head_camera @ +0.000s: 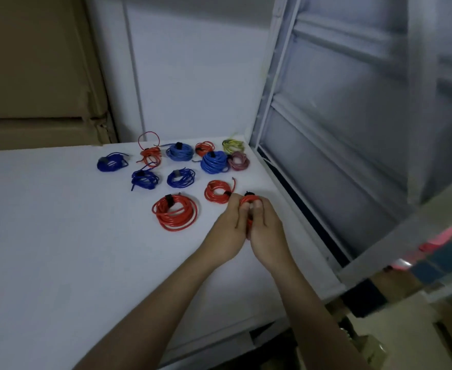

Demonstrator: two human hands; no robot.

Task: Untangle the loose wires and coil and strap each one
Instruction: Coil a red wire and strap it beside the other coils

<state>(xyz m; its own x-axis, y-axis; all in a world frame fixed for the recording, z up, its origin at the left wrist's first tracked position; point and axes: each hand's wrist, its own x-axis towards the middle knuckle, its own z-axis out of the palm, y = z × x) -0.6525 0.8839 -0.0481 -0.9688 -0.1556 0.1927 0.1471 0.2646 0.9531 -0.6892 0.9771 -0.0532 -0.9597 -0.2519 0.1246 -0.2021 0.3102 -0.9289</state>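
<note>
A white desk (46, 236) carries a spread of strapped coils: the large red coil (174, 212) lies nearest the person, a light blue coil (214, 162) sits farther back, and dark blue, pink and yellow-green ones lie around them. Near the desk's right edge, the left hand (228, 231) and right hand (266, 231) press together, fingers curled around a small red wire coil (248, 201) with a black strap at its top.

Small red wire coil (249, 202) with black strap, upright, near right, ten strapped coils flat beyond, largest red coil (174, 211) nearest left
</note>
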